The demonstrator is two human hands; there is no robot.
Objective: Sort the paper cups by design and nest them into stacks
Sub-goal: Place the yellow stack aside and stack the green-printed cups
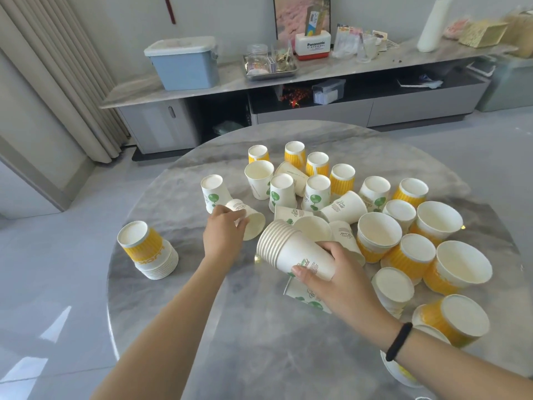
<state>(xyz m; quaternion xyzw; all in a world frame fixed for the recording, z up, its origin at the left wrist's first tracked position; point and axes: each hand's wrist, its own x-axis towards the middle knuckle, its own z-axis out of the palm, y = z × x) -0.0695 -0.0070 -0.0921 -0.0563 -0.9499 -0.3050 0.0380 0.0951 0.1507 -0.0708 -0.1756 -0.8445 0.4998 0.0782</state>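
My right hand [331, 272] grips a nested stack of white cups with green print [291, 249], held tilted on its side with the rims pointing left, just above the table. My left hand [220, 235] closes on a single white green-print cup [249, 219] lying on its side, its mouth to the right. An upside-down stack of yellow striped cups [147, 249] stands at the table's left edge. Several loose white-green and yellow cups [409, 255] crowd the middle and right, some upright, some inverted, some lying down.
The round grey marble table [202, 327] has bare surface near me and at the left. An inverted white green-print cup [212, 192] stands just beyond my left hand. A low sideboard [259, 82] with a blue box stands behind the table.
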